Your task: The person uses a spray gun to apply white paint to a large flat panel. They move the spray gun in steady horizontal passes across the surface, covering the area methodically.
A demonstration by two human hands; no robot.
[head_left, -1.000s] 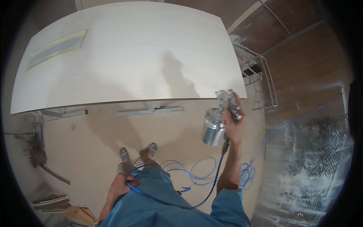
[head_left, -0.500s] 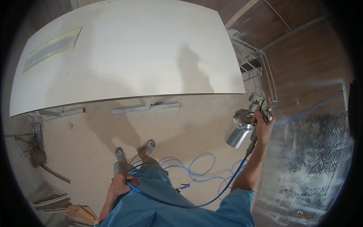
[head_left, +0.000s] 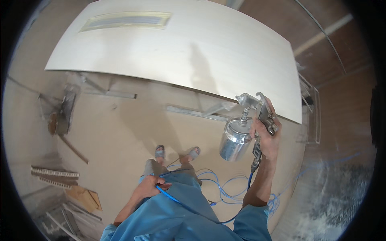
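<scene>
In my right hand [head_left: 267, 134] is a metal spray gun [head_left: 254, 106], with the fingers wrapped round its grip. A shiny silver paint cup [head_left: 235, 140] hangs under the gun, tilted a little. From the bottom of the grip a blue air hose [head_left: 250, 180] runs down past my waist. My left hand [head_left: 152, 186] is closed on that hose in front of my shirt. Beyond the gun lies a large white panel [head_left: 237, 60], flat and raised off the floor. The gun's front end is near the panel's front edge; whether any spray leaves it cannot be seen.
Loops of blue hose [head_left: 225, 186] lie on the floor by my feet. Metal stand legs [head_left: 197, 112] show beneath the panel. A taped rectangle [head_left: 128, 20] marks its far left. Cardboard [head_left: 85, 197] and perforated strips [head_left: 54, 173] lie at the left; a stained wall [head_left: 325, 197] stands right.
The view has swung left, so the panel now sits farther right and slants down to the right. The spray gun has come nearer my body's middle. Both hands keep their hold.
</scene>
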